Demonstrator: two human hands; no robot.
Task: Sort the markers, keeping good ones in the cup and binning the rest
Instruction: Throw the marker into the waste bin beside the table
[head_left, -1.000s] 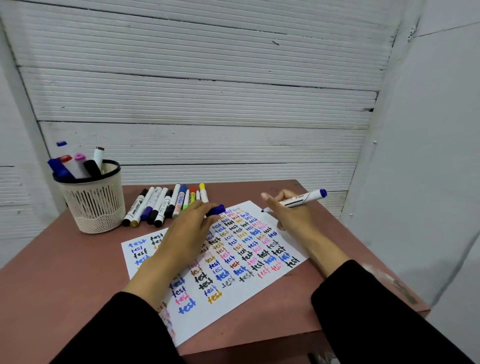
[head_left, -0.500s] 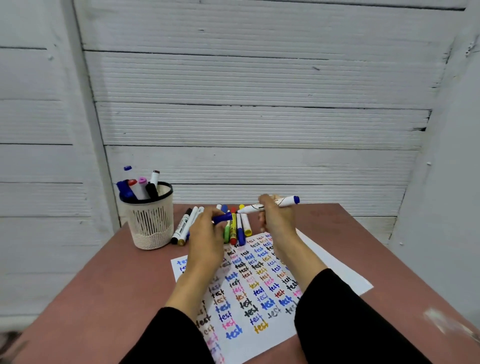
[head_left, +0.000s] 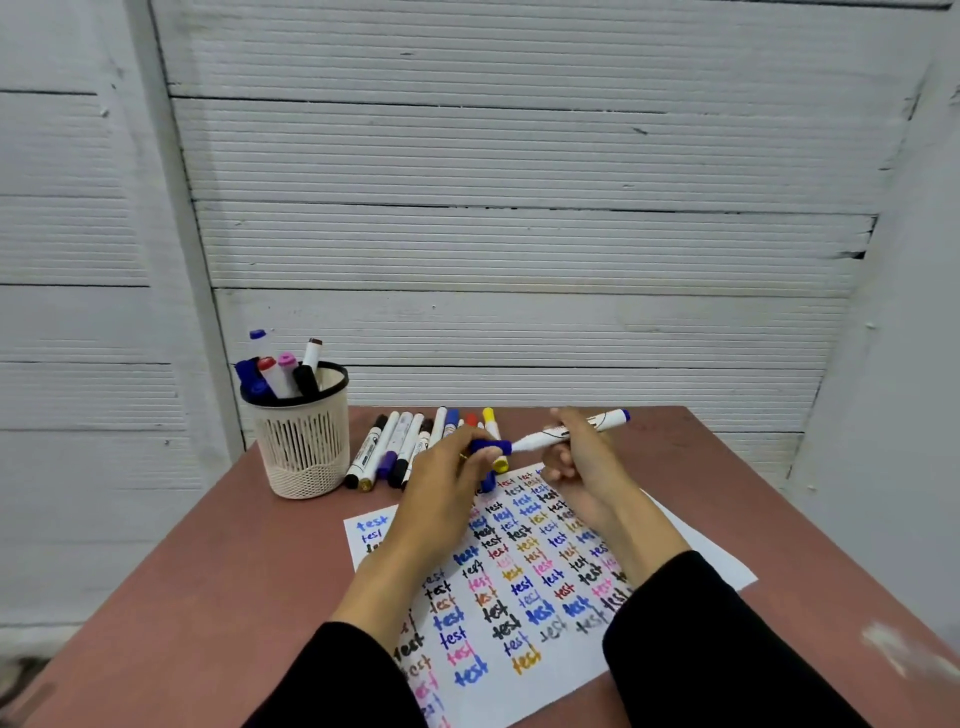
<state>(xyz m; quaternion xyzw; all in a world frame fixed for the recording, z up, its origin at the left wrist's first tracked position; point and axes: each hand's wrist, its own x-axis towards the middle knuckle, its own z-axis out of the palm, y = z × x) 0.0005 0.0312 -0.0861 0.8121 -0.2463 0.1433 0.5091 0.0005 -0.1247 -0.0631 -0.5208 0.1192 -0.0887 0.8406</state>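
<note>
My right hand (head_left: 582, 467) grips a white marker with a blue end (head_left: 602, 422), held level above the table. My left hand (head_left: 441, 488) pinches its blue cap (head_left: 491, 447) right at the marker's tip; the cap meets the tip. A cream mesh cup (head_left: 304, 441) stands at the left with several markers (head_left: 283, 369) upright in it. A row of several loose markers (head_left: 395, 447) lies on the table behind my hands, partly hidden by them.
A white paper sheet (head_left: 519, 587) covered in coloured "test" scribbles lies under my forearms on the reddish-brown table (head_left: 208, 597). A white ribbed wall (head_left: 519, 234) closes the back and right. No bin shows in view.
My hands came together: the blue cap in my left hand now meets the tip of the marker in my right. The view swung left, so the cup sits nearer the middle.
</note>
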